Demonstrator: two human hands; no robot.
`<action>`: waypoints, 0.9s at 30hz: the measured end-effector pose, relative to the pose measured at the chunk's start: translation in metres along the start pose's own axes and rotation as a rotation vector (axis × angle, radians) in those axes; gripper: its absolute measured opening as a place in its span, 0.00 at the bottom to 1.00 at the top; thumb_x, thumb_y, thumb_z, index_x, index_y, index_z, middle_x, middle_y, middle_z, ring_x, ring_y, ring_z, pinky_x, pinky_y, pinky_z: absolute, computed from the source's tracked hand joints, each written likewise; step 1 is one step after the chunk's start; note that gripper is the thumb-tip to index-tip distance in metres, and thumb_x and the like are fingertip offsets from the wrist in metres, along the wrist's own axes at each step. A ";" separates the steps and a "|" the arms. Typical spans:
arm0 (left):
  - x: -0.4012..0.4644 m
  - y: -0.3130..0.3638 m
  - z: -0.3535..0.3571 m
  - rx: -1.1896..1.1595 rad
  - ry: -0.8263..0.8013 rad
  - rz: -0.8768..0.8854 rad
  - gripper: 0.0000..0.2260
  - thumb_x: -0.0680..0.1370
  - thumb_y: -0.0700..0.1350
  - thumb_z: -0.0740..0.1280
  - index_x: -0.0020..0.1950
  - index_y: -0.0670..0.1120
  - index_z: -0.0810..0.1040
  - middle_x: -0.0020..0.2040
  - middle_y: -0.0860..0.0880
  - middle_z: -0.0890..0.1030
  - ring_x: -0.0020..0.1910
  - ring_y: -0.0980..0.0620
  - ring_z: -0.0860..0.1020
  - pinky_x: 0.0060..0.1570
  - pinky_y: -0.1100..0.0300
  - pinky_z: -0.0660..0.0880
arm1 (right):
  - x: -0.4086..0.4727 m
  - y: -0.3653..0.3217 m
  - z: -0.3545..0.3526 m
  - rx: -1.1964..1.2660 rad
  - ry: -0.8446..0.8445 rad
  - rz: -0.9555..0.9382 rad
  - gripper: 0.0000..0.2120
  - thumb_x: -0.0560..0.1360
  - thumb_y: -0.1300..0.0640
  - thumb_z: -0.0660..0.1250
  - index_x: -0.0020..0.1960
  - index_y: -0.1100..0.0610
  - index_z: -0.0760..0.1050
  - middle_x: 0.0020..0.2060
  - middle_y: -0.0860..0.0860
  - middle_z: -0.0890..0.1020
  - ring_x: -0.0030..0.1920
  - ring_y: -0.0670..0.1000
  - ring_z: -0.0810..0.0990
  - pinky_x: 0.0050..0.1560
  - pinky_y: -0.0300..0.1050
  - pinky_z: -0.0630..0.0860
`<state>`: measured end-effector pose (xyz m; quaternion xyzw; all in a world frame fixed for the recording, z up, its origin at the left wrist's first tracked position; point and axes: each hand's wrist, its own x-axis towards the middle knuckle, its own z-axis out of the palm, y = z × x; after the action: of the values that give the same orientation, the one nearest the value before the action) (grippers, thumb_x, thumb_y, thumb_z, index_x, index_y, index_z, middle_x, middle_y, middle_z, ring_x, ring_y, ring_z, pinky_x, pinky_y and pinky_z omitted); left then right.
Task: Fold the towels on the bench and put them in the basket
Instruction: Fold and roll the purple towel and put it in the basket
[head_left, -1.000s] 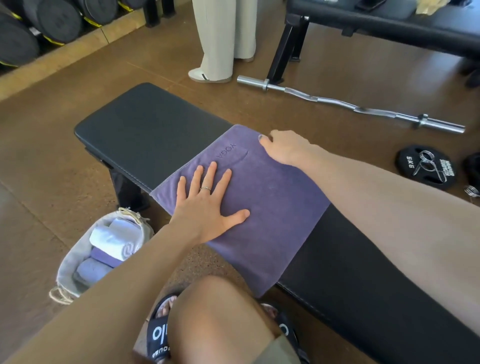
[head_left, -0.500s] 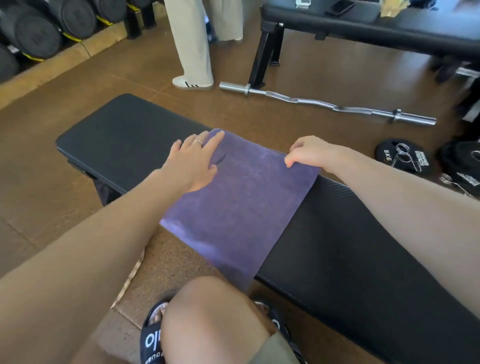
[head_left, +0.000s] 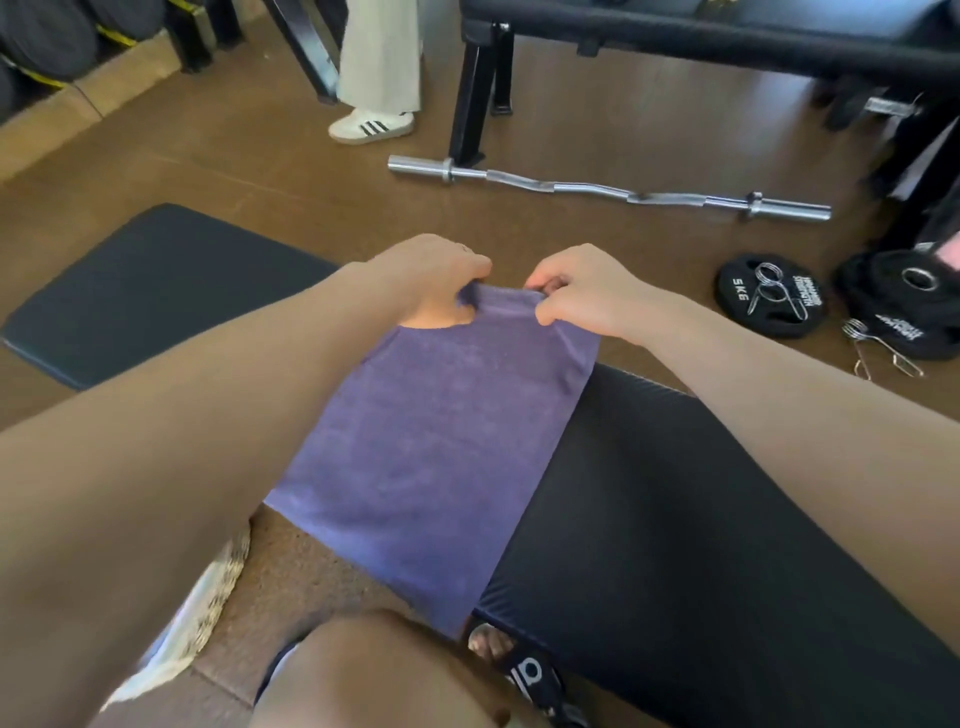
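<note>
A purple towel (head_left: 431, 447) lies across the black padded bench (head_left: 156, 280), its near end hanging over the front edge. My left hand (head_left: 431, 270) and my right hand (head_left: 576, 291) are close together at the towel's far edge, each pinching it with curled fingers and lifting it slightly off the pad. The basket (head_left: 208, 603) stands on the floor at lower left, mostly hidden behind my left forearm; only a strip of its woven rim and pale fabric shows.
A curl bar (head_left: 613, 189) lies on the floor beyond the bench. Black weight plates (head_left: 769, 296) and spring clips sit at the right. Another black bench (head_left: 675, 36) stands behind. A person's leg and white shoe (head_left: 371, 124) are at the back. My knee and sandals are at the bottom.
Both hands moved to the towel's far edge and came together, going from lying flat on the cloth to pinching it. The view tilted, so the basket is now mostly hidden.
</note>
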<state>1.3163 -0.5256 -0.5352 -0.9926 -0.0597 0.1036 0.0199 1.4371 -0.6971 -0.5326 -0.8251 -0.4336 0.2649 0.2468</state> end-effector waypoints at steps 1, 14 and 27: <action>-0.004 -0.007 -0.003 0.067 0.008 0.000 0.09 0.77 0.46 0.65 0.41 0.49 0.65 0.43 0.48 0.76 0.48 0.40 0.77 0.49 0.50 0.72 | 0.000 0.001 -0.002 -0.033 -0.006 -0.002 0.13 0.70 0.67 0.70 0.53 0.58 0.83 0.43 0.50 0.81 0.45 0.51 0.78 0.40 0.42 0.73; -0.075 -0.063 -0.023 0.648 0.010 -0.177 0.10 0.79 0.40 0.66 0.56 0.49 0.69 0.38 0.53 0.69 0.45 0.48 0.78 0.41 0.57 0.68 | -0.021 -0.009 0.004 -0.270 0.130 -0.112 0.13 0.70 0.71 0.63 0.44 0.54 0.76 0.41 0.48 0.73 0.42 0.52 0.75 0.36 0.42 0.68; -0.207 -0.040 0.022 0.637 -0.101 -0.340 0.18 0.77 0.41 0.69 0.65 0.50 0.68 0.52 0.54 0.77 0.51 0.53 0.80 0.43 0.60 0.77 | -0.142 -0.067 0.073 -0.370 0.063 -0.410 0.11 0.69 0.66 0.65 0.51 0.56 0.73 0.45 0.50 0.72 0.42 0.56 0.73 0.41 0.50 0.72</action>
<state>1.1057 -0.5107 -0.5121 -0.9062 -0.1894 0.1611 0.3420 1.2813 -0.7710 -0.5123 -0.7591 -0.6246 0.0998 0.1536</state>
